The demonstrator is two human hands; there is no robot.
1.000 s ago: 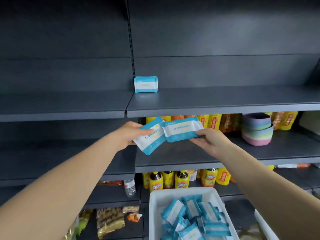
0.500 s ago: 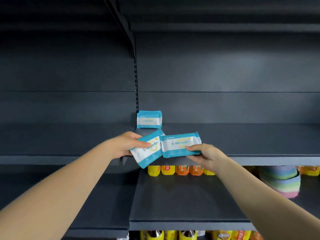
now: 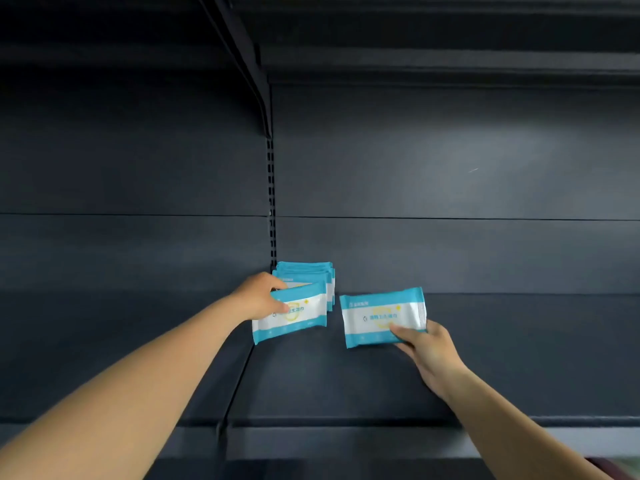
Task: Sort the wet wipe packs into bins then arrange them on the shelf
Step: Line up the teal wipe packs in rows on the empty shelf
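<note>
Dark shelf: each hand grips one wipe pack, seemingly upright.

Head view, close, facing shelf

The shelf looks like dark grey painted metal, matt and smooth, with a faint sheen on the back panel. The slotted upright looks like the same metal. The two held packs, left and right, and the stack are soft plastic film, slightly glossy, crimped at the ends.
</note>
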